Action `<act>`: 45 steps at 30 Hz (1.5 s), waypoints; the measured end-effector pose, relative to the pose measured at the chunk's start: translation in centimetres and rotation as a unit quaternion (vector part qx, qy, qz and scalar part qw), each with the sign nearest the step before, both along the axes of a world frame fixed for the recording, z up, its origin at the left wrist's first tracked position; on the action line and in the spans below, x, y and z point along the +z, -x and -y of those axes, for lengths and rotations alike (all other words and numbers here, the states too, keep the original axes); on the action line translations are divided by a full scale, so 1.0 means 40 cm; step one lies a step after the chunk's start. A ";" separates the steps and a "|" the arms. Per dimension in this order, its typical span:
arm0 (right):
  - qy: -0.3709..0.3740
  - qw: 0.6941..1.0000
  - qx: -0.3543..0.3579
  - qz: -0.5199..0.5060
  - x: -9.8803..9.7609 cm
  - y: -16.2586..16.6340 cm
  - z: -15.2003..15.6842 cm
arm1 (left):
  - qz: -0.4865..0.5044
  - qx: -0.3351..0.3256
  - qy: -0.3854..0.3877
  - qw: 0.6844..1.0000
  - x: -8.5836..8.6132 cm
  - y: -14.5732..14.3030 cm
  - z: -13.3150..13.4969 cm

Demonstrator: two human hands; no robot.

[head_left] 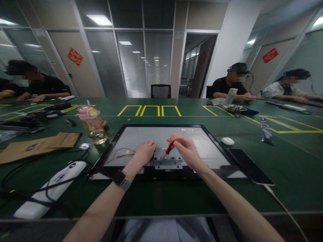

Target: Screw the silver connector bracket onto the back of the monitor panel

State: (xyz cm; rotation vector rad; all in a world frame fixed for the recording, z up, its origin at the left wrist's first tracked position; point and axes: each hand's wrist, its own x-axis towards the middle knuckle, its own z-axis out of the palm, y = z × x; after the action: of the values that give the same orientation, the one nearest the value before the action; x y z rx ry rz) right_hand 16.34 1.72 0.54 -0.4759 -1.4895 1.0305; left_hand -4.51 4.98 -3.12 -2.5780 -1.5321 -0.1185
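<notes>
A flat display panel [207, 148] with a black frame lies back side up on the green table in front of me. Near its front edge stands a metal bracket [168, 164] with connector ports. My right hand [187, 149] grips an orange and black screwdriver [171, 146], its shaft slanting down to the bracket. At the bracket's left end rests my left hand [145, 153], its fingertips against the metal; whether it pinches anything is hidden. Thin wires [121, 153] run across the panel left of this hand.
On the left are a pink-lidded bottle [92, 124], a brown paper bag [37, 146] and a white power bank-like device [51, 188] with black cables. To the right lie a phone [249, 166] on a cable and a white case [227, 141]. Several people sit across the table.
</notes>
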 end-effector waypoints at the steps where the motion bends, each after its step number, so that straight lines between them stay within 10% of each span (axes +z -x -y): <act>1: 0.007 1.000 0.009 -0.004 0.000 0.000 0.001 | 0.001 0.001 0.002 1.000 0.001 0.000 0.000; 18: 0.081 0.995 0.051 -0.005 0.021 -0.003 0.015 | 0.004 0.000 -0.007 1.000 0.001 -0.001 0.001; 37: -0.020 0.994 0.039 0.101 0.041 -0.011 0.034 | 0.016 -0.005 -0.002 1.000 0.005 0.000 0.004; 45: -0.094 0.982 -0.123 0.108 0.022 -0.003 0.024 | 0.010 0.000 0.002 1.000 0.005 0.000 0.004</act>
State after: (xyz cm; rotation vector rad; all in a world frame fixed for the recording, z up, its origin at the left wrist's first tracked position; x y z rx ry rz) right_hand 16.48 0.75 1.43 -0.6342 -1.6532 0.6533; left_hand -4.50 4.84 -2.91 -2.5878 -1.5417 -0.1422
